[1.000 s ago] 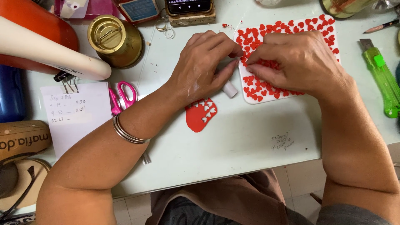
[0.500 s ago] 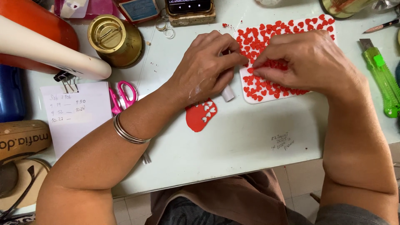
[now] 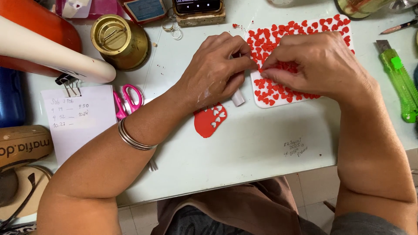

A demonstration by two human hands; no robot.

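A white card [image 3: 261, 101] studded with small red hearts [image 3: 266, 43] lies flat on the pale table [image 3: 261, 143], toward its far edge, and both hands meet over its left side. The right hand [image 3: 318, 65] has its fingertips pressed together in a pinch right at the hearts, most likely on a single one, though the fingers hide it. The left hand [image 3: 217, 72] curls over a short white tube [image 3: 237, 98], fingers bunched and touching the card's edge; it looks like a glue stick, but only the end shows. To set a heart well, the pinch should stay light, the piece should come down flat into a bare gap without overlapping its neighbours, and the other hand should keep the card from sliding. Just beside the card lies a red foam scrap [image 3: 210, 121] with heart-shaped holes punched through it. Pink scissors [image 3: 126, 99] and a clipped paper note [image 3: 78, 119] lie to the left, and a green utility knife [image 3: 398, 80] to the right. As for containers, a brass-coloured round tin [image 3: 115, 41] stands with its lid on, contents unseen.
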